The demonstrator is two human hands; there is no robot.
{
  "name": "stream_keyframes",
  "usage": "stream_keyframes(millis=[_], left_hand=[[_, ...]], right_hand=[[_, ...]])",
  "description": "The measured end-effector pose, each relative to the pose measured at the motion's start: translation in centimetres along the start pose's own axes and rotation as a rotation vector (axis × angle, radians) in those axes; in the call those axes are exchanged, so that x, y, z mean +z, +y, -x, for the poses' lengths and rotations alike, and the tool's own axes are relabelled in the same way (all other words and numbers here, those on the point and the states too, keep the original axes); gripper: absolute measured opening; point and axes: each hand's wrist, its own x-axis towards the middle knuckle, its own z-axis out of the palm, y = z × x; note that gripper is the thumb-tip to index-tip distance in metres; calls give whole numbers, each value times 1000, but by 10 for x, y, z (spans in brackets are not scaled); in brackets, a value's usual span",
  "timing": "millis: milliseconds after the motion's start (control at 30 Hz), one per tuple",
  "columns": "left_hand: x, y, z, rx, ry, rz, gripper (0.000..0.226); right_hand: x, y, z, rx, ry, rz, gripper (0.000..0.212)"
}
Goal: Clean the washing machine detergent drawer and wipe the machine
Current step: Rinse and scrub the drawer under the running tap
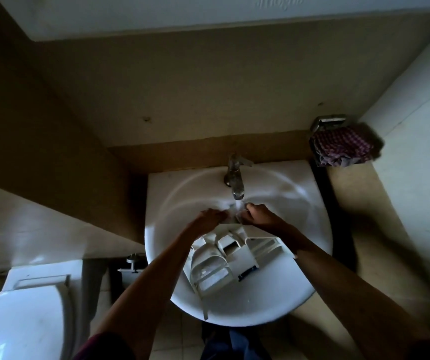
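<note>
The white detergent drawer [224, 258] lies in the white sink [273, 300], its compartments facing up and its far end under the tap [236, 183]. Water runs from the tap onto that far end. My left hand [208, 216] grips the drawer's far left corner, fingers curled on it. My right hand [259, 215] holds the far right corner, just beside the stream. The room is dim and the fingertips are partly lost in the splash.
A checked cloth [341, 146] hangs on a metal holder on the wall right of the sink. A white toilet [21, 315] stands at the lower left, with a wall valve [132, 262] between it and the sink. Tiled floor lies below.
</note>
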Motion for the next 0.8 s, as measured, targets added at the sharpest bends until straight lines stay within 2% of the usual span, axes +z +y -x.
stream_keyframes(millis=[167, 200, 233, 267, 300, 333, 367, 400, 433, 500, 567, 633, 800], left_hand=[[-7, -4, 3, 10, -41, -45, 38], [-8, -6, 3, 11, -46, -66, 37], [-9, -7, 4, 13, -49, -89, 37], [-10, -7, 4, 19, -45, -105, 37], [-11, -8, 4, 25, -41, -100, 37], [-12, -8, 4, 26, -42, -81, 38], [-13, -7, 4, 23, -35, -63, 39], [-13, -6, 4, 23, -33, -59, 41], [-13, -6, 3, 31, -41, -72, 44], [-12, -5, 1, 69, -52, -92, 45], [-12, -2, -1, 85, -49, -71, 44], [-11, 0, -4, 83, -53, -64, 45], [-14, 2, -9, 85, -83, -102, 46]], right_hand=[[9, -8, -4, 21, 77, 69, 34], [9, -12, 1, 15, 128, 24, 28], [11, -11, 2, 55, 104, -101, 20], [8, -4, -1, 24, 9, -206, 16], [7, 2, 0, -92, 94, -181, 16], [9, 0, 5, -104, 158, -196, 15], [4, -14, 11, 15, 58, -333, 15], [5, -28, 15, 9, 73, -322, 19], [6, -24, 11, 28, 132, -190, 22], [-4, -22, 9, 167, -77, -223, 27], [-11, -19, 10, 211, -147, -364, 38], [-13, -16, 11, 221, -147, -448, 40], [-3, -8, 11, 284, -47, -601, 23]])
